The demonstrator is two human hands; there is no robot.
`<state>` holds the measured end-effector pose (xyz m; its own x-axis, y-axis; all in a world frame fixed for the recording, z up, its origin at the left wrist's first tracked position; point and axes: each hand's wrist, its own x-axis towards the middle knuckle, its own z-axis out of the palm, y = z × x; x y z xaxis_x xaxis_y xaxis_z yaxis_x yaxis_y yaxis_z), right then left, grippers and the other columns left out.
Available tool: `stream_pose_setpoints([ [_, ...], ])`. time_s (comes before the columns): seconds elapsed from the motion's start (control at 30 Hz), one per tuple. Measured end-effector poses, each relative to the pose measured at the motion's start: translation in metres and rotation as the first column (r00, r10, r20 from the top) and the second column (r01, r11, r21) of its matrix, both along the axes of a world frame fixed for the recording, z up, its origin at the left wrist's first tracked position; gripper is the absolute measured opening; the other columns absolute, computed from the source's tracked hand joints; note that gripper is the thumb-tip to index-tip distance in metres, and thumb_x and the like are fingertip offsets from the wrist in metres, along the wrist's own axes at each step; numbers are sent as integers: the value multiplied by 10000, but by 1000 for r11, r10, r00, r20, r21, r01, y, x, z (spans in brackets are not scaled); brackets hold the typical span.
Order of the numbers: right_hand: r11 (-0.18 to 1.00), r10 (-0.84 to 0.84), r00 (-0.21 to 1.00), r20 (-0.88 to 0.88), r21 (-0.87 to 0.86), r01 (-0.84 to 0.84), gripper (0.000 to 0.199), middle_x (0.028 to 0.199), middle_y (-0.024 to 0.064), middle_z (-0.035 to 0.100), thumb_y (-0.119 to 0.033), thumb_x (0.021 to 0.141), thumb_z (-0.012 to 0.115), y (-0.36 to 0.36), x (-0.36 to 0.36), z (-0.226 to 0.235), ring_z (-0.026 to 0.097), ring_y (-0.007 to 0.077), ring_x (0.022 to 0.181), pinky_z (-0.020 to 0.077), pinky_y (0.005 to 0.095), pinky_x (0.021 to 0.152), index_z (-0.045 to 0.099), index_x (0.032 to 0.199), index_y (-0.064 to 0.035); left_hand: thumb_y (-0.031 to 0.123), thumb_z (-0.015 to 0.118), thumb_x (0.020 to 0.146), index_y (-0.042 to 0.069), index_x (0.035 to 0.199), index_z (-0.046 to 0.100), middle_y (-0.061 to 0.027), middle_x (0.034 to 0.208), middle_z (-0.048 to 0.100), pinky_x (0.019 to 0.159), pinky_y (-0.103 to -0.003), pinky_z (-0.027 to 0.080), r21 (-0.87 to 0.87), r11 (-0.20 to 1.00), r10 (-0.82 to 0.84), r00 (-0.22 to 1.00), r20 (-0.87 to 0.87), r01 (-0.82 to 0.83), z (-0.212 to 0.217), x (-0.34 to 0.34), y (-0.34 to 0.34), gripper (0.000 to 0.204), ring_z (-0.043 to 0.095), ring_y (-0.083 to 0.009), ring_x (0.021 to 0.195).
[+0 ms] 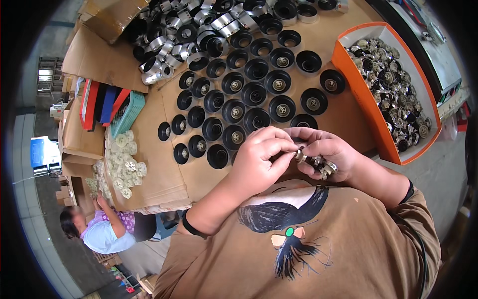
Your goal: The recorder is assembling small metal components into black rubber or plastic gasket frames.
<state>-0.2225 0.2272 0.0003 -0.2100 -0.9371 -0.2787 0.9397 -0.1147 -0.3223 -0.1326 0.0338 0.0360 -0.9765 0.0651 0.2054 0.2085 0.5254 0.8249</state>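
Close to my body, above the table's near edge, both hands meet. My left hand (260,158) is closed in a pinch at a small round metal part (299,156), its fingertips meeting those of the other hand. My right hand (334,149) curls around several small silvery metal parts (326,168), some showing between thumb and palm. Just beyond the hands stand rows of round black cups (257,119); many have a small pale metal piece in the middle. Fingers partly hide the nearest cups.
An orange-rimmed bin (348,74) full of small metal parts stands at the right. Silver rings (219,22) are heaped at the back. Clear plastic pieces (122,159) lie at the left, near a teal basket (130,112). Another person (107,231) sits at the far left.
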Motion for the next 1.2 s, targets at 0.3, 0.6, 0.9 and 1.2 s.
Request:
stream_pose_setpoints([
  [0.3, 985, -135, 966, 222, 131, 108, 427, 1105, 124, 699, -275, 941, 579, 13, -7, -15, 666, 216, 788, 533, 303, 588, 563, 1305, -52, 175, 643, 921, 23, 927, 731, -167, 920, 718, 772, -406, 544, -373, 834, 394, 912, -114, -407, 10, -85, -83, 176, 694, -335, 864],
  [0.6, 954, -300, 911, 284, 110, 279, 359, 1124, 119, 676, -268, 920, 562, 16, -17, -2, 667, 277, 948, 581, 412, 772, 654, 1198, -61, 259, 672, 877, 87, 929, 755, -140, 977, 730, 818, -476, 537, -861, 455, 370, 928, -49, -227, -34, -149, -178, 198, 688, -357, 921],
  [0.9, 968, -249, 947, 205, 21, 250, 624, 1399, 174, 507, -192, 863, 593, 10, -13, 2, 638, 350, 1098, 554, 497, 916, 448, 1451, -47, 251, 671, 871, 120, 959, 763, -111, 1018, 735, 825, -465, 539, -809, 516, 377, 923, -79, -280, -56, -151, -188, 183, 692, -338, 945],
  [1.2, 977, -197, 962, 190, -41, 208, 653, 1435, 174, 489, -226, 886, 580, 14, -4, 12, 600, 380, 1217, 510, 535, 987, 408, 1492, -56, 217, 679, 881, 79, 990, 760, -123, 960, 735, 804, -421, 548, -712, 597, 259, 929, -264, -369, -18, -133, -155, 193, 693, -336, 930],
])
